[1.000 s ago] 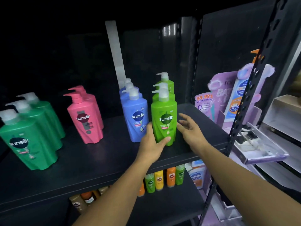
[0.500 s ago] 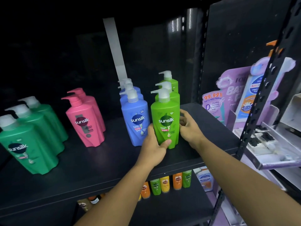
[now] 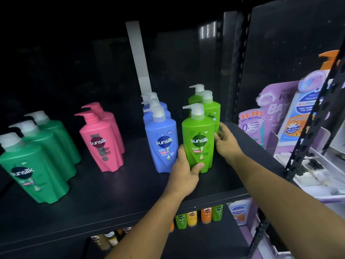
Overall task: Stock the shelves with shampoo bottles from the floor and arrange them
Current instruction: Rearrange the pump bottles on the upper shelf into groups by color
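Note:
A lime-green Sunsilk pump bottle (image 3: 198,139) stands upright at the front of a row of three lime bottles on the black shelf (image 3: 115,195). My left hand (image 3: 183,172) grips its lower left side, thumb across the front near the base. My right hand (image 3: 226,143) holds its right side with curled fingers, which also reach the second lime bottle (image 3: 211,111) behind. A row of blue bottles (image 3: 161,139) stands just left of it, touching or nearly so.
Two pink bottles (image 3: 101,141) stand mid-shelf and three dark-green bottles (image 3: 31,165) at the left. A black upright post (image 3: 235,68) bounds the shelf on the right, with purple soap display cards (image 3: 261,124) beyond. Small bottles (image 3: 192,217) line the lower shelf.
The view has shifted slightly. Both hands stayed on the front lime bottle; the right hand's fingers moved from spread beside it to curled against its right side.

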